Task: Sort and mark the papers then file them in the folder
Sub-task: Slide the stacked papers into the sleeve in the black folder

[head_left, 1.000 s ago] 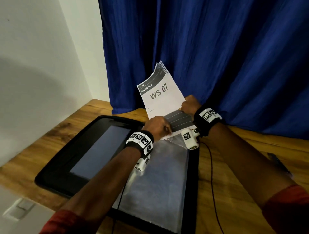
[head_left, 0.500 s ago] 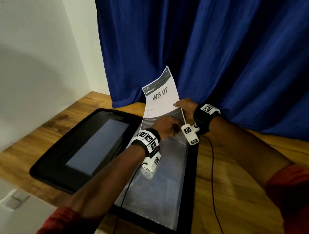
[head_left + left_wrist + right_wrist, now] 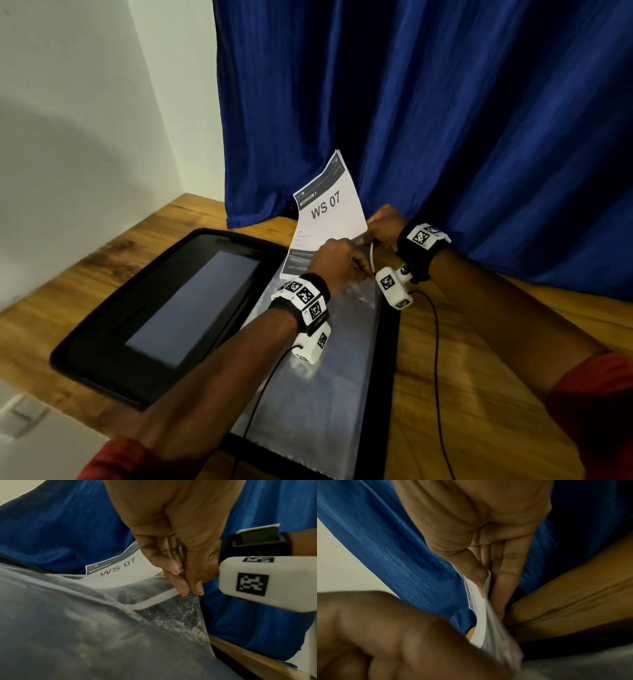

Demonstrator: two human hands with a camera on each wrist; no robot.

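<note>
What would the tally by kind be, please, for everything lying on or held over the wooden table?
Hands: 2, left hand and right hand
Paper stacks: 1, papers
Folders: 1, black folder
Clear sleeves: 1, plastic sleeve
Total: 5

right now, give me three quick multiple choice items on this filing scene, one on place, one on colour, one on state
1. Where is the papers' lower end?
A. inside the clear sleeve's mouth
B. flat on the wooden table
C. under the folder

2. What colour is the curtain?
A. red
B. blue
C. white

3. What is the left hand doing?
A. resting flat
B. pinching the sleeve's edge
C. holding a pen

Answers:
1 A, the bottom shows through the plastic.
2 B, blue folds fill the background.
3 B, fingertips meet on the plastic rim.
</note>
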